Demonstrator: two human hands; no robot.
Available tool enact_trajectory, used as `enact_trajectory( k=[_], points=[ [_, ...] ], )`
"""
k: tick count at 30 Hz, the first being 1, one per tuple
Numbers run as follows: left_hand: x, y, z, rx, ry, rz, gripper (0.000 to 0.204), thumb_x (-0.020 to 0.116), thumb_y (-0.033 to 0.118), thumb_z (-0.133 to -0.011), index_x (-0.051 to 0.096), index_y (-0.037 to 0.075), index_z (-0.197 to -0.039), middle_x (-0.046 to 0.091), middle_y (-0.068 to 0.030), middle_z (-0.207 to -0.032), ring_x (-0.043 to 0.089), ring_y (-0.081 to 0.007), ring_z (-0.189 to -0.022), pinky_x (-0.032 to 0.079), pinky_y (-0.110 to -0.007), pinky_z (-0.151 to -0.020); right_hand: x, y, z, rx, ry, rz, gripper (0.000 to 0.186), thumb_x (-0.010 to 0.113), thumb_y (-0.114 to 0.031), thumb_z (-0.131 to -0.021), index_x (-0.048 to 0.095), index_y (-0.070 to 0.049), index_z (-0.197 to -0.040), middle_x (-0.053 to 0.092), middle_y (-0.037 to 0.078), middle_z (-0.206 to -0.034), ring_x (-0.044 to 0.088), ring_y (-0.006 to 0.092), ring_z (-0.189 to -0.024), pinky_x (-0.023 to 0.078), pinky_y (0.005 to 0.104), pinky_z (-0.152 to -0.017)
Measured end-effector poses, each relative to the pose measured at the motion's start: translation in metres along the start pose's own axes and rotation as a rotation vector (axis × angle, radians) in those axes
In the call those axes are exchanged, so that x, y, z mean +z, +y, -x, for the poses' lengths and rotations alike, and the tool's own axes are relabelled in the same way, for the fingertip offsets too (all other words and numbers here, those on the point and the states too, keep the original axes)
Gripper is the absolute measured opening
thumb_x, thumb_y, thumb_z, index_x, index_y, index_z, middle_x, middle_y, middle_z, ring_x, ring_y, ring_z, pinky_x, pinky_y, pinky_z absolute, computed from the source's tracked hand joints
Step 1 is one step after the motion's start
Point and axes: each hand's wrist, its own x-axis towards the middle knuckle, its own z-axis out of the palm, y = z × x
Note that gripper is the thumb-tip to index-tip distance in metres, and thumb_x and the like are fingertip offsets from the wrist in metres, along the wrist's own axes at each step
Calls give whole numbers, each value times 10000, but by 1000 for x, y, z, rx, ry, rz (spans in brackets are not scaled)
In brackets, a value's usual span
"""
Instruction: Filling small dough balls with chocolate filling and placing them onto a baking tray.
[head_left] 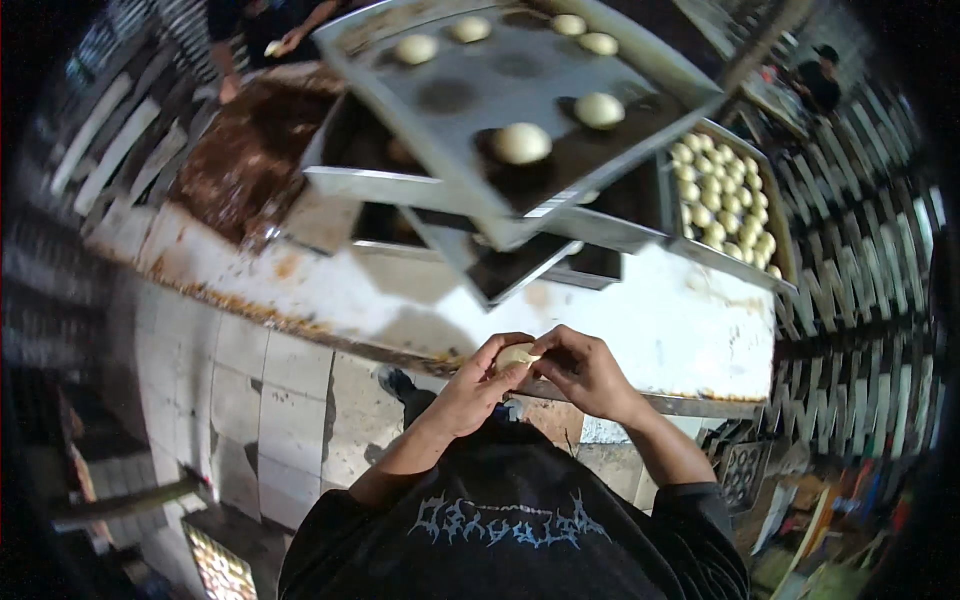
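In front of my chest, near the table's front edge, my left hand (480,388) is closed around a small pale piece of dough (517,356). My right hand (588,374) pinches the dough's right edge between thumb and fingers. What lies inside the dough is hidden by my fingers. Beyond my hands a metal baking tray (455,105) rests tilted on a stack of other trays. It bears several smooth round dough balls, one of them a large ball (522,144) close to the near corner.
A tray of many small dough balls (730,205) stands at the right end of the white table (690,325). On the left lies a glossy brown mass (255,150). Behind it, another person's hand (290,42) holds a pale piece. A lit tray (220,568) sits low at left.
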Motion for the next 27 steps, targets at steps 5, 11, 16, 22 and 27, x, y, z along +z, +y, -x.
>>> enact_trajectory(
  k=[5, 11, 16, 22, 27],
  points=[
    [69, -49, -69, 26, 113, 312, 333, 512, 74, -913, 400, 88, -1226, 529, -96, -1030, 577, -180, -897, 515, -325, -793, 10, 54, 63, -267, 713, 481, 480, 551, 160, -638, 558, -21, -1082, 432, 193, -1197, 383, 407, -1192, 377, 460, -981],
    [91, -147, -163, 548, 97, -733, 454, 630, -14, -763, 444, 66, -1170, 491, -102, -1098, 532, -228, -1031, 466, -346, -858, -29, 138, 99, -71, 896, 516, 282, 569, 114, -661, 607, -12, -910, 454, 182, -1175, 404, 366, -1170, 387, 425, -957],
    [102, -113, -151, 587, -158, -1281, 445, 628, 47, -771, 487, 38, -1193, 480, -141, -1232, 435, -299, -1190, 346, -369, -1006, -94, 190, 61, 89, 1235, 262, 198, 449, -101, -901, 593, 24, -952, 581, 181, -908, 564, 339, -806, 456, 360, -759],
    [18, -54, -69, 497, 49, -1263, 298, 594, 66, -798, 536, 26, -1088, 566, -154, -1016, 536, -339, -963, 425, -403, -838, 3, 175, 48, -77, 784, 718, 285, 615, -67, -709, 586, -75, -993, 542, 121, -949, 513, 323, -958, 418, 408, -818],
    [-56, -39, -25, 387, 127, -1295, 332, 631, 104, -778, 529, 36, -1086, 568, -140, -1005, 526, -338, -967, 394, -426, -871, -70, 191, 64, 233, 1069, 838, 66, 596, -68, -766, 584, -30, -819, 520, 158, -809, 474, 306, -817, 393, 426, -728]
  ],
)
